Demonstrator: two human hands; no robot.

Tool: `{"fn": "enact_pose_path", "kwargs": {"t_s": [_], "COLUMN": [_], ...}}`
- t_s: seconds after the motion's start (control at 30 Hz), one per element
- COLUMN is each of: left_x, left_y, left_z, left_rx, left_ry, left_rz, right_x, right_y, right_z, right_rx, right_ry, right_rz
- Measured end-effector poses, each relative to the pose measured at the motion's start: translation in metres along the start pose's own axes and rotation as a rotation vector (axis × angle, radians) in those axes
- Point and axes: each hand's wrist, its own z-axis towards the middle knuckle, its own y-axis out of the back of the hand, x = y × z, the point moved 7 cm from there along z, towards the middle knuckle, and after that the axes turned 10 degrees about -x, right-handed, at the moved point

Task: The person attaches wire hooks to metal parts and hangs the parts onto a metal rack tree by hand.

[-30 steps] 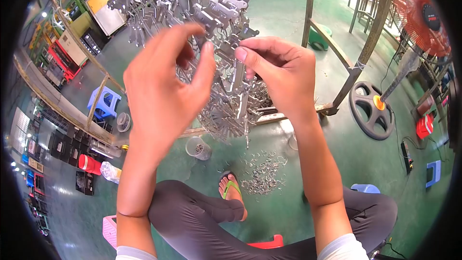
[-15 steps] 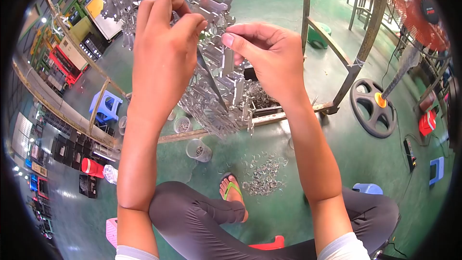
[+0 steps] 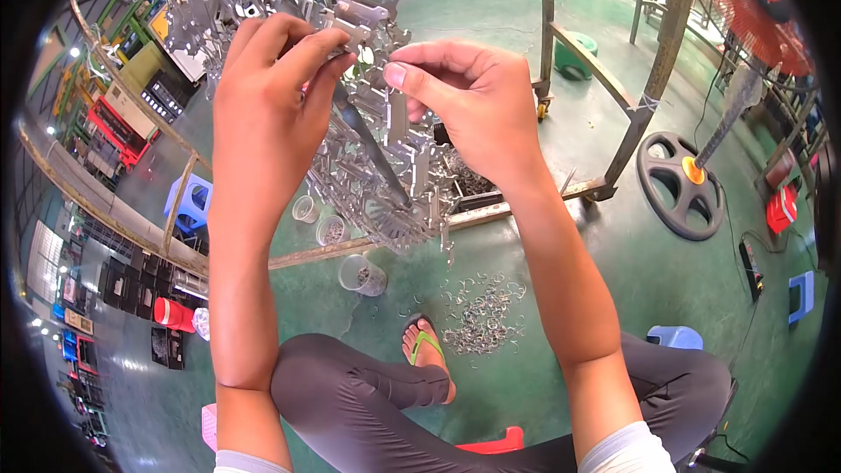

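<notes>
A dense cluster of flat, silvery metal parts (image 3: 399, 114) hangs in front of me at the upper middle. My left hand (image 3: 272, 105) is at its left side, thumb and fingers pinched together against the parts; what lies between the fingertips is hidden. Just below those fingertips, a dark rod (image 3: 372, 149) slants down through the cluster. On the other side is my right hand (image 3: 482, 105), its thumb and index finger closed in a pinch beside the hanging parts. Anything in that pinch is too small to make out. The two hands are apart.
Small curved metal pieces (image 3: 486, 315) lie on the green floor, near a clear plastic cup (image 3: 363, 275). A rusty metal frame (image 3: 653, 79) rises at right, with a fan base (image 3: 679, 184) beyond. Blue stools (image 3: 188, 201) and a red stool (image 3: 495, 442) stand around.
My left hand has moved slightly left and down, and my right hand slightly left. The hanging parts have shifted left in view. Both pinches stay closed.
</notes>
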Motion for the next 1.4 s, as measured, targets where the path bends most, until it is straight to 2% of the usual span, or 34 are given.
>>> {"fn": "enact_pose_path", "kwargs": {"t_s": [0.33, 0.73, 0.83, 0.87, 0.9, 0.93, 0.97, 1.03, 1.13, 1.2, 1.27, 1.33, 1.4], "left_x": [-0.01, -0.013, -0.008, -0.008, -0.029, -0.019, -0.01, 0.01, 0.009, -0.006, -0.022, -0.043, -0.058], "left_y": [0.016, 0.022, 0.016, 0.017, 0.023, 0.023, 0.023, 0.029, 0.018, -0.013, -0.053, -0.084, -0.103], "left_z": [-0.008, -0.011, -0.018, -0.02, -0.011, -0.021, -0.03, -0.05, -0.116, -0.188, -0.258, -0.307, -0.327], "left_rx": [-0.054, -0.143, -0.12, -0.114, -0.2, -0.164, -0.132, 0.146, 0.51, 0.741, 0.823, 0.789, 0.704], "left_ry": [0.047, 0.039, 0.048, 0.062, 0.158, 0.208, 0.263, 0.428, 0.785, 1.057, 1.09, 1.279, 1.17], "left_rz": [-0.233, -0.26, -0.27, -0.287, -0.274, -0.407, -0.538, -0.67, -0.909, -0.83, -0.781, -0.812, -0.732], "right_x": [0.018, 0.02, 0.019, 0.017, 0.022, 0.024, 0.021, 0.021, 0.025, 0.024, 0.028, 0.028, 0.029], "right_y": [0.0, -0.002, 0.0, -0.001, -0.004, -0.006, -0.007, -0.007, -0.013, -0.015, -0.017, -0.018, -0.018], "right_z": [-0.006, -0.015, -0.014, -0.012, -0.012, -0.012, -0.014, -0.017, -0.019, -0.021, -0.018, -0.018, -0.02], "right_rx": [0.045, 0.024, 0.067, 0.079, 0.104, 0.129, 0.168, 0.219, 0.16, 0.138, 0.151, 0.158, 0.154], "right_ry": [-0.001, 0.028, 0.098, 0.182, 0.115, 0.048, 0.076, 0.095, 0.152, 0.163, 0.072, 0.0, 0.006], "right_rz": [0.009, 0.051, -0.048, -0.095, -0.096, -0.095, -0.06, -0.016, -0.175, -0.231, -0.3, -0.346, -0.368]}}
